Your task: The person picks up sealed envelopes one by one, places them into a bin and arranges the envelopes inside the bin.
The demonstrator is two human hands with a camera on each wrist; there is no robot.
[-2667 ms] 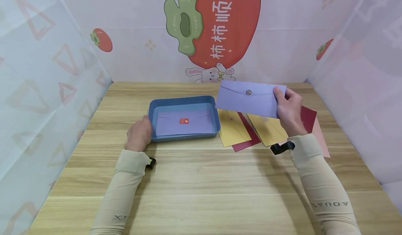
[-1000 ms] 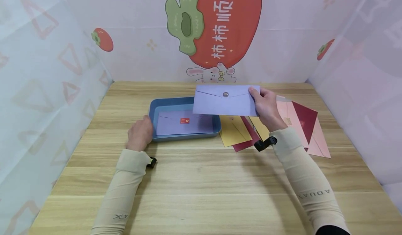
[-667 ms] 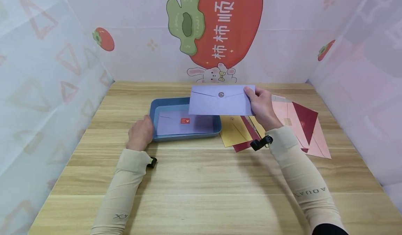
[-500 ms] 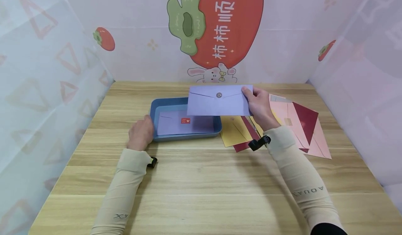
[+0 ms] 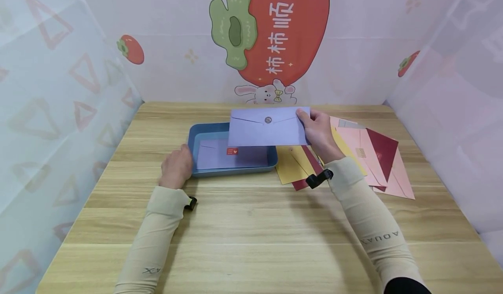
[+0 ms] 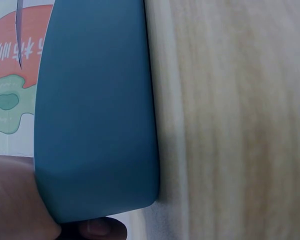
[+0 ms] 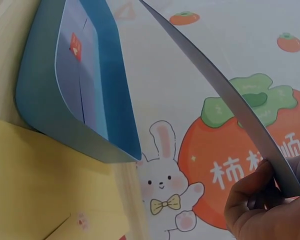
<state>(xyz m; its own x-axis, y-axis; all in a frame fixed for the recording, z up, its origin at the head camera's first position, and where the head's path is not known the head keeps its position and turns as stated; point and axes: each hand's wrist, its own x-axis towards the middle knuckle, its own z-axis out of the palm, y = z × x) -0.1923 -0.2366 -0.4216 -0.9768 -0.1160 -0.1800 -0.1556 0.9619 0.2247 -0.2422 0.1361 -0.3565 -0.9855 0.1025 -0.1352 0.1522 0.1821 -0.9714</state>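
Observation:
In the head view a lavender envelope (image 5: 251,132) with a round dark seal is pinched at its right end by the right hand (image 5: 322,134), thumb on the front. It hangs above the back right part of a blue tray (image 5: 232,171). Inside the tray lies another lavender envelope (image 5: 212,157) with a red sticker, partly covered from view. At the tray's left end, the left hand (image 5: 176,166) grips the wall; the left wrist view shows fingers at the corner of the tray (image 6: 95,110). The right wrist view shows the held envelope (image 7: 230,100) edge-on, clear of the tray (image 7: 55,115).
Right of the tray, several overlapping envelopes lie on the wooden table (image 5: 243,241): a yellow envelope (image 5: 292,167), a pink envelope (image 5: 363,154), a dark red envelope (image 5: 387,147) and others. Patterned cloth walls (image 5: 173,71) stand at the back and both sides.
The right hand has carried the lavender envelope leftward from above the loose envelopes to above the tray. The left hand has stayed at the tray's left end.

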